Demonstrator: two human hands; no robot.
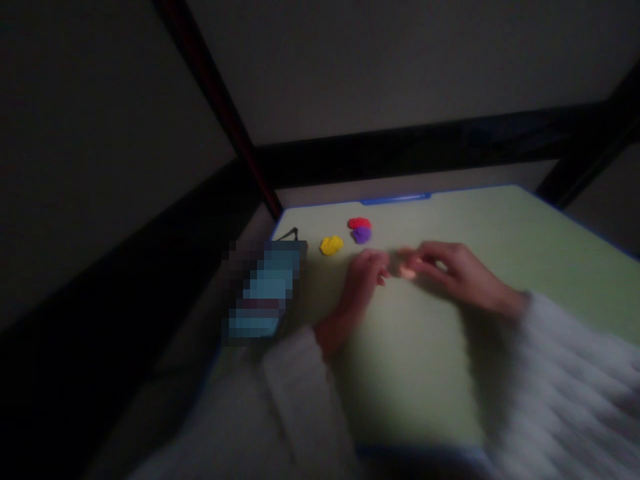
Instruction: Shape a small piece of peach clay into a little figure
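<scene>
Right hand is seemingly pinching one peach piece at its nine o'clock, heading and long axis blurring; left hand is curling, grip unclear, with one yellow lump, one red lump, one purple lump around its eleven.

Room on the right, clutter on the left

Past my right grip the counter runs open to its right edge. Beyond my left grip, a yellow lump, purple lump and red lump stand in the way; a pixelated blue thing blocks farther left.
</scene>
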